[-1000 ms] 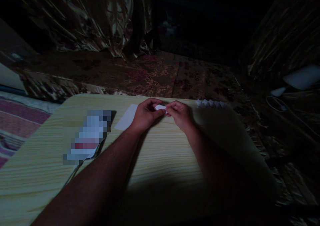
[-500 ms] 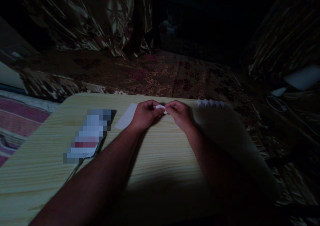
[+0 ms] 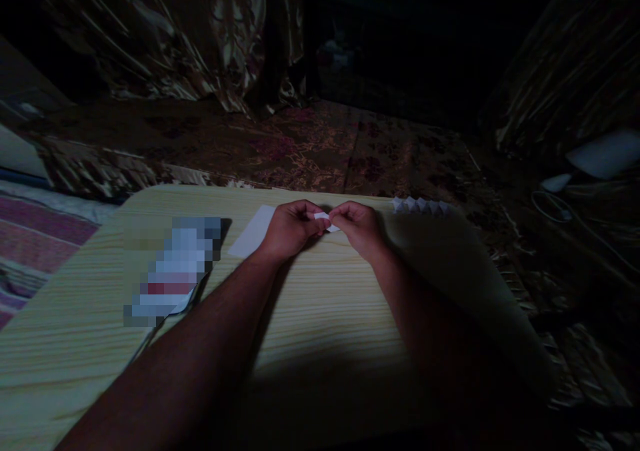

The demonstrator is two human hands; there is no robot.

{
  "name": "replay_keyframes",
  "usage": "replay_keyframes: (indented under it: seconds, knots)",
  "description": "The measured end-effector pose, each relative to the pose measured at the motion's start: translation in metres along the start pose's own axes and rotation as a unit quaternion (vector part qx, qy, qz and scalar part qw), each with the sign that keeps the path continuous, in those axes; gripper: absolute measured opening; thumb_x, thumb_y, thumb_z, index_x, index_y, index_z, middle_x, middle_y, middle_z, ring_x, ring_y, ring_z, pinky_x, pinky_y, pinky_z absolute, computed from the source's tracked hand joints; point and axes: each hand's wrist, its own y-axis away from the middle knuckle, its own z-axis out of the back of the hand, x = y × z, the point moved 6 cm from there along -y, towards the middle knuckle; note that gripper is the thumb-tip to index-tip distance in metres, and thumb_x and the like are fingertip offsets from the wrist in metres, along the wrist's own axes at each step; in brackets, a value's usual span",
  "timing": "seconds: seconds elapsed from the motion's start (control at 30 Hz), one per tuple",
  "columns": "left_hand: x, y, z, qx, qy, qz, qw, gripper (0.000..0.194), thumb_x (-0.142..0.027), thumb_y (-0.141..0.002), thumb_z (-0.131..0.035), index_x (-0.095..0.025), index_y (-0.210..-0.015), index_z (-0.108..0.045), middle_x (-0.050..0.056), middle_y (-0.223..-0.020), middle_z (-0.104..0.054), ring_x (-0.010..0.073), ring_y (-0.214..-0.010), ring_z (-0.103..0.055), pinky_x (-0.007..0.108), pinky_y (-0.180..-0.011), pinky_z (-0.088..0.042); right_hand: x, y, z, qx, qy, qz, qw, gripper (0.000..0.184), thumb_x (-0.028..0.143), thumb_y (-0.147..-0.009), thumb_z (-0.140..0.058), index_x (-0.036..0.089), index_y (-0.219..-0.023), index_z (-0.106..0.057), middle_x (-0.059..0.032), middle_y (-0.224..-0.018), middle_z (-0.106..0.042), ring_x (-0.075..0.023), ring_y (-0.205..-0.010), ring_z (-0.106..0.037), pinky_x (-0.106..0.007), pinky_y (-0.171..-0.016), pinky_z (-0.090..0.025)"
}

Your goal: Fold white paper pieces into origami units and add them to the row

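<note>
Left hand (image 3: 291, 228): bare to the wrist | Right hand (image 3: 361, 223): likewise bare | Left forearm (image 3: 210, 321): bare, widening below the wrist | Right forearm (image 3: 397, 278): bare, lower part hidden in shadow

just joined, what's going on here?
A person at a light wood-grain table is pinching a small white piece, apparently paper, between both hands: left hand on one side, right hand on the other. A white sheet lies just left of the left hand. A row of small pointed white pieces sits near the far edge, to the right. A pixelated object lies further left; its details can't be read.
</note>
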Motion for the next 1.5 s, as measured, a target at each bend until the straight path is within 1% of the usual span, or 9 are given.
replay_keyframes:
  seconds: [0.2,0.4,0.5,0.7,0.87,1.1,1.27,1.5]
  knots:
    - [-0.0004,0.0005,-0.0002,0.001,0.003,0.002,1.0,0.034,-0.036,-0.056,-0.082,-0.013,-0.075,-0.064,0.003,-0.059,-0.064,0.0107,-0.047,-0.054,0.021,-0.043,-0.038,-0.0011,-0.0002,-0.0004,0.004,0.0,-0.002,1.0,0.012,0.028,-0.068,-0.066,0.017,-0.072,-0.064,0.0004,-0.068,-0.064,-0.0116,-0.063,-0.056,-0.024,-0.059,-0.043]
    - [0.0005,0.0002,-0.0005,0.006,0.011,0.009,1.0,0.032,-0.036,-0.059,-0.08,-0.014,-0.076,-0.064,0.002,-0.057,-0.062,0.0098,-0.044,-0.051,0.02,-0.04,-0.036,-0.0015,-0.0005,-0.0007,0.005,0.008,0.004,1.0,0.009,0.026,-0.069,-0.064,0.017,-0.071,-0.064,0.0007,-0.066,-0.063,-0.0112,-0.061,-0.055,-0.023,-0.058,-0.042]
    - [0.0011,0.0004,-0.0005,0.005,0.007,0.01,1.0,0.032,-0.035,-0.059,-0.08,-0.014,-0.076,-0.064,0.002,-0.058,-0.062,0.0099,-0.045,-0.051,0.021,-0.041,-0.037,-0.0002,0.0004,-0.0012,0.007,0.019,0.004,1.0,0.009,0.025,-0.069,-0.063,0.017,-0.071,-0.064,0.0011,-0.066,-0.063,-0.0111,-0.062,-0.055,-0.023,-0.058,-0.041]
    - [0.0014,0.0004,-0.0006,0.006,0.008,-0.008,1.0,0.033,-0.037,-0.061,-0.078,-0.015,-0.08,-0.063,0.002,-0.059,-0.063,0.0104,-0.046,-0.053,0.021,-0.043,-0.038,0.0,0.001,-0.0016,0.004,0.011,0.01,1.0,0.008,0.025,-0.069,-0.063,0.016,-0.07,-0.063,0.0011,-0.066,-0.062,-0.0109,-0.061,-0.055,-0.023,-0.058,-0.041]
    - [-0.0016,0.0004,-0.0015,0.019,0.017,-0.032,0.999,0.035,-0.034,-0.061,-0.079,-0.016,-0.082,-0.06,0.0,-0.062,-0.061,0.0103,-0.05,-0.054,0.021,-0.045,-0.04,0.0011,0.0008,-0.0031,0.011,0.015,0.007,1.0,0.011,0.027,-0.07,-0.063,0.016,-0.072,-0.064,0.0006,-0.067,-0.063,-0.0112,-0.061,-0.055,-0.023,-0.057,-0.041]
    - [0.0,0.0,-0.0031,0.027,0.005,-0.036,0.999,0.036,-0.029,-0.057,-0.082,-0.015,-0.082,-0.06,-0.001,-0.063,-0.06,0.0091,-0.051,-0.052,0.019,-0.047,-0.039,0.0011,0.0006,-0.0026,0.012,0.022,0.003,1.0,0.01,0.025,-0.068,-0.062,0.015,-0.07,-0.063,0.0016,-0.064,-0.061,-0.0101,-0.059,-0.053,-0.022,-0.056,-0.04]
    - [-0.0015,0.0009,-0.004,0.024,-0.009,-0.044,0.999,0.034,-0.029,-0.058,-0.081,-0.015,-0.082,-0.06,0.0,-0.064,-0.06,0.0093,-0.053,-0.052,0.02,-0.048,-0.04,0.0009,0.0013,-0.0021,0.004,0.022,0.008,1.0,0.009,0.024,-0.066,-0.063,0.016,-0.069,-0.063,0.0018,-0.064,-0.061,-0.0102,-0.059,-0.053,-0.022,-0.056,-0.039]
    - [-0.0015,0.0008,-0.0037,0.029,-0.004,-0.046,0.999,0.037,-0.031,-0.057,-0.081,-0.015,-0.083,-0.059,-0.001,-0.063,-0.059,0.0091,-0.052,-0.051,0.02,-0.047,-0.04,0.0038,0.002,-0.0035,0.007,0.018,-0.006,1.0,0.009,0.024,-0.066,-0.063,0.015,-0.069,-0.064,0.001,-0.064,-0.063,-0.0107,-0.06,-0.054,-0.023,-0.057,-0.04]
